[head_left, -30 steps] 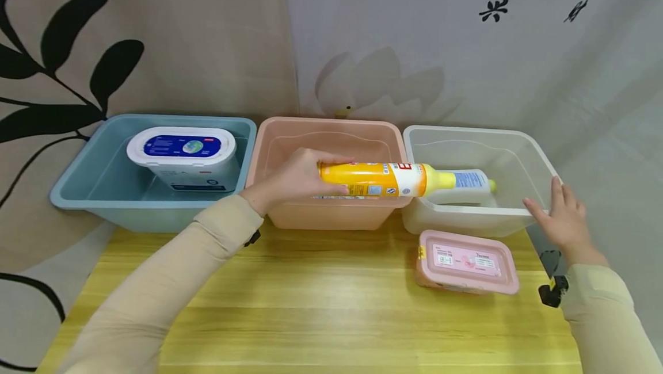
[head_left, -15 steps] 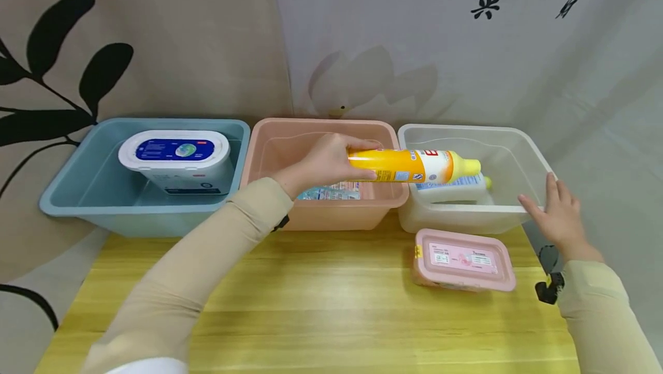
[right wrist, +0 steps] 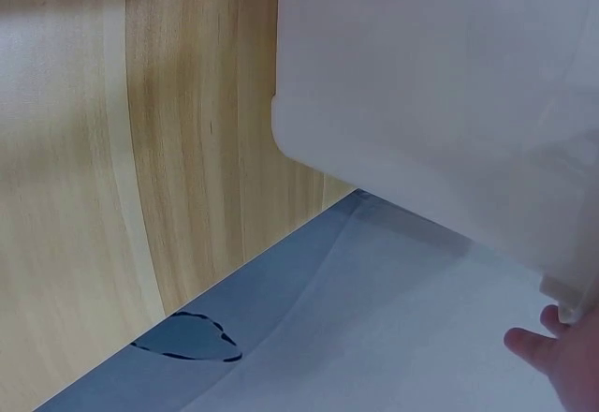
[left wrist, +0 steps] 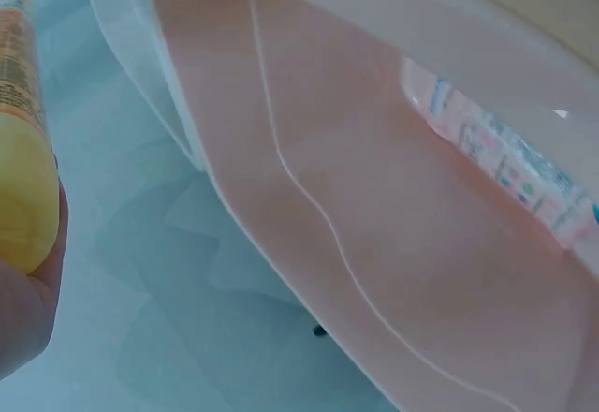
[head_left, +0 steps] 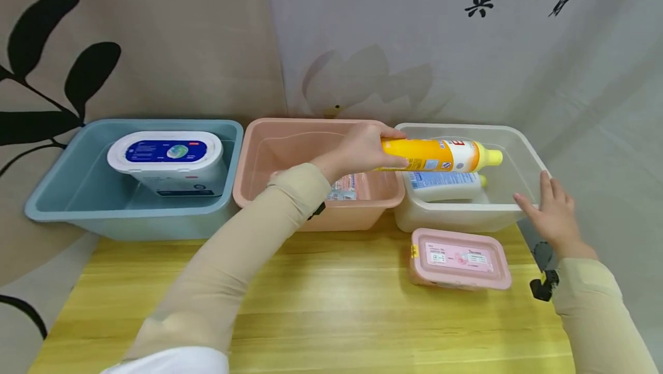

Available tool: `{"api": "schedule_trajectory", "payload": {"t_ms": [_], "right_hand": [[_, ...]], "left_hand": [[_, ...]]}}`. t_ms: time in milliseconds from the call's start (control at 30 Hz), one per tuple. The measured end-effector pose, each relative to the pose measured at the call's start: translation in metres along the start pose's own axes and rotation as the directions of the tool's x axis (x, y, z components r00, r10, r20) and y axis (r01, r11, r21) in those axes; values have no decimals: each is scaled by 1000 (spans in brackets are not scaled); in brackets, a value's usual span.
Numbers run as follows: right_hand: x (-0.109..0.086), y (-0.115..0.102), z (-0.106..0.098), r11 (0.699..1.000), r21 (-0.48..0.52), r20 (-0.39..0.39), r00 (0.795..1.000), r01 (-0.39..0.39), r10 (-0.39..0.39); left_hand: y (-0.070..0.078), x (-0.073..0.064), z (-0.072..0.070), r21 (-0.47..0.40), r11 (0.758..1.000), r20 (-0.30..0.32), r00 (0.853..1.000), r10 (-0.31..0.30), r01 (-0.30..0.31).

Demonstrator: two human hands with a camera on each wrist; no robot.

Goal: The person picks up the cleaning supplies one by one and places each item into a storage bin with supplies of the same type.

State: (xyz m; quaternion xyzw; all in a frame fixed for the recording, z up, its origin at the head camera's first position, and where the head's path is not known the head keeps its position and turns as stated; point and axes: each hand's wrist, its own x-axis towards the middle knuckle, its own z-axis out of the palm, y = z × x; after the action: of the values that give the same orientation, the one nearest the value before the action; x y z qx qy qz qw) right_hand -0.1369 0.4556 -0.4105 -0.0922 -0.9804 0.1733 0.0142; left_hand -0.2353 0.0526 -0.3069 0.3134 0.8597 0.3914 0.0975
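In the head view, my left hand [head_left: 362, 149] grips the base end of a yellow bottle [head_left: 425, 155] with a pale yellow cap. The bottle is held sideways above the white bin [head_left: 518, 158], its cap pointing right. Its base also shows at the edge of the left wrist view, a yellow bottle [left wrist: 26, 187] against the hand. Below it, a white bottle [head_left: 448, 187] with a blue label lies inside the bin. My right hand [head_left: 556, 216] rests at the bin's front right corner, thumb and fingers spread along the rim.
A pink bin [head_left: 316, 216] with a clear-wrapped pack [left wrist: 505, 159] inside stands in the middle. The blue bin [head_left: 62, 190] on the left holds a white lidded tub [head_left: 176, 170]. A pink lidded box [head_left: 461, 259] lies on the wooden table [head_left: 331, 305].
My left hand has carried the yellow bottle rightward, from over the pink bin to over the white bin. The right hand stays at the rim. The view has shifted slightly.
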Motion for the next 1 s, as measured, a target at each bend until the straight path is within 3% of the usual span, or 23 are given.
{"api": "schedule_trajectory", "payload": {"t_ms": [100, 233, 533, 700, 1000], "right_hand": [[1, -1, -1, 1000, -2, -7, 1000, 3, -3], [1, 1, -1, 1000, -1, -14, 1000, 14, -14], [0, -1, 1, 1000, 2, -17, 1000, 19, -19], [0, 0, 2, 1000, -2, -34, 999, 14, -14], [-1, -3, 3, 1000, 6, -67, 997, 26, -25]], "left_hand": [[6, 12, 7, -29, 999, 27, 1000, -16, 17], [12, 27, 16, -5, 999, 27, 999, -32, 33], [29, 58, 38, 139, 987, 11, 997, -82, 79], [37, 74, 56, 160, 982, -15, 995, -96, 98], [39, 95, 79, 268, 961, -49, 997, -60, 71]]}}
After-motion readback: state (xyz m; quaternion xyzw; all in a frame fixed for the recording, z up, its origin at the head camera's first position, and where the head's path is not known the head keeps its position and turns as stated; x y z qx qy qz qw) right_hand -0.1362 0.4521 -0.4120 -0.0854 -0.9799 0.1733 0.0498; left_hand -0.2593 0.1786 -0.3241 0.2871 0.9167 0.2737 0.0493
